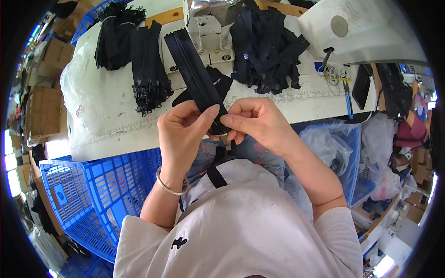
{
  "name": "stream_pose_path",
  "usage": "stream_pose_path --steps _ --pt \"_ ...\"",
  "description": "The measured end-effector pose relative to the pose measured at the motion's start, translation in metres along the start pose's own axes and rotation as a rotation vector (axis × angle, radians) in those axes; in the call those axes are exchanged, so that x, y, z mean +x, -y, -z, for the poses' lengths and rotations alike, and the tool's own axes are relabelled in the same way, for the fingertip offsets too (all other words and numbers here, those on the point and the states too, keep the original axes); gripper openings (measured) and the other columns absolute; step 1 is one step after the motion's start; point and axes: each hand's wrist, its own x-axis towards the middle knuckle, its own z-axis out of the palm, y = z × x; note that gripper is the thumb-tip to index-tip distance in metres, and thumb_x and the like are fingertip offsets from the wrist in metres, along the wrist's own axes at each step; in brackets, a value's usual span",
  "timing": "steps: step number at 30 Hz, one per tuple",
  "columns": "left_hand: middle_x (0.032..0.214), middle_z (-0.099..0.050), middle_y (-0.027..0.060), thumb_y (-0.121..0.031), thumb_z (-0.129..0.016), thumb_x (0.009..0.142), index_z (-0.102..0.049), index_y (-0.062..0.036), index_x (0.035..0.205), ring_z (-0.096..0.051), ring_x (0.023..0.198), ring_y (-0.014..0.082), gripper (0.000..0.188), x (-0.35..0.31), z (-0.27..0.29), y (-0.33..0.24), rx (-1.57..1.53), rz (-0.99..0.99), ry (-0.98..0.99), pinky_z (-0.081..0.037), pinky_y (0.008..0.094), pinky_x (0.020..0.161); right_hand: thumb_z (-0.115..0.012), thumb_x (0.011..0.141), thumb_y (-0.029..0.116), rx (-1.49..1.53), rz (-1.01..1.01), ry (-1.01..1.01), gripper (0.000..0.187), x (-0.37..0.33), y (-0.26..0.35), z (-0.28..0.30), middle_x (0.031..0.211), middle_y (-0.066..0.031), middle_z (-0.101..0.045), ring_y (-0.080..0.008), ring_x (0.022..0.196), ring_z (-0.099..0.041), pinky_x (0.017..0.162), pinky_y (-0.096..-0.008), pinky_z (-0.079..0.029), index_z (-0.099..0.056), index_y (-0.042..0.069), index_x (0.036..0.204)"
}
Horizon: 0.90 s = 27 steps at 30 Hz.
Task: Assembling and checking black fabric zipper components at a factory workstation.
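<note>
A black zipper (191, 67) stretches from the sewing machine toward me, its near end pinched in both hands just past the table's front edge. My left hand (187, 123), with a bangle on its wrist, grips the zipper's left side between thumb and fingers. Close beside it, my right hand (254, 121) pinches the right side of the same end. Under the zipper, another dark strip (222, 85) lies on the table. Left of it rests a neat bunch of black zippers (149, 65) with their pulls toward me. A looser pile of black zippers (266, 48) spreads to the right.
The sewing machine (211, 32) stands at the table's back middle. Another bundle of zippers (116, 37) and a clear plastic bag (83, 88) lie at left. Blue-handled snips (347, 99) and a black phone (361, 87) lie at right. Blue crates (99, 194) flank my lap.
</note>
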Motion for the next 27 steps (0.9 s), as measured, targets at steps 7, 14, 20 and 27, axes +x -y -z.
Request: stream_pose_path --steps 7,14,20,27 --pt "0.064 -0.061 0.0018 -0.019 -0.071 0.086 -0.061 0.0000 0.071 -0.052 0.054 0.0047 0.026 0.024 0.002 -0.022 -0.005 -0.159 -0.066 -0.041 0.0183 0.048 -0.067 0.086 0.012 -0.096 0.138 -0.085 0.014 -0.006 0.011 -0.009 0.067 -0.0029 -0.063 -0.0063 0.059 -0.058 0.053 -0.0207 -0.046 -0.063 -0.001 0.080" --pt "0.069 -0.064 0.0062 -0.014 -0.064 0.090 -0.059 -0.0031 0.074 -0.061 0.057 0.0107 0.020 0.039 0.007 -0.041 -0.191 -0.088 0.078 -0.047 0.0222 0.047 -0.067 0.084 0.009 -0.349 0.357 -0.244 0.013 -0.011 0.027 -0.020 0.065 -0.0047 -0.063 -0.0075 0.057 -0.057 0.053 -0.0238 -0.043 -0.062 -0.002 0.078" --pt "0.068 -0.064 0.0038 -0.017 -0.064 0.091 -0.058 -0.0058 0.073 -0.059 0.051 0.0077 0.021 0.055 0.008 -0.051 -0.229 -0.038 0.109 -0.045 0.0192 0.044 -0.066 0.085 0.010 -0.358 0.404 -0.253 0.014 -0.004 0.032 -0.020 0.064 -0.0043 -0.063 -0.0073 0.055 -0.057 0.052 -0.0236 -0.043 -0.062 -0.002 0.079" --pt "0.067 -0.063 0.0014 -0.017 -0.065 0.089 -0.060 -0.0065 0.076 -0.056 0.050 0.0045 0.018 0.074 0.012 -0.057 -0.231 -0.027 0.119 -0.042 0.0169 0.042 -0.066 0.087 0.011 -0.209 0.366 -0.217 0.014 0.008 0.041 -0.026 0.064 -0.0032 -0.062 -0.0056 0.057 -0.057 0.052 -0.0217 -0.042 -0.061 0.000 0.079"
